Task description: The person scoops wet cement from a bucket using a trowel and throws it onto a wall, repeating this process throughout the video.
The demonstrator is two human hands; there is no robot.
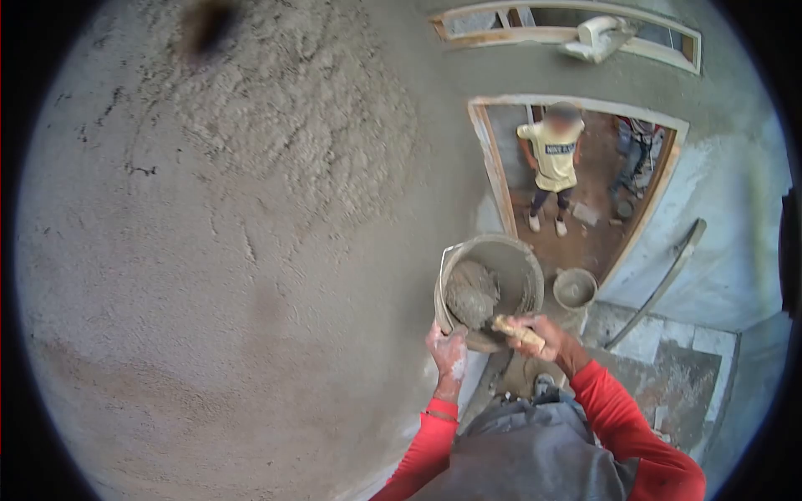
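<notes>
My left hand [449, 357] grips the near left rim of a bucket [536, 288] holding grey wet mortar [473, 288]. My right hand [543, 338] is closed round the light wooden handle [520, 331] of a tool at the bucket's near right rim. The tool's far end reaches toward the mortar, and its blade cannot be made out. To the left rises a wall [150, 275] coated in grey mortar, with a rough, thick patch [309, 108] at its top.
A person [555, 150] in a yellow shirt stands beyond the door frame [668, 167]. Another bucket [575, 288] sits on the floor beside the doorway. A long curved strip [660, 288] leans at the right wall. A white and grey tool [598, 39] rests at the upper window frame.
</notes>
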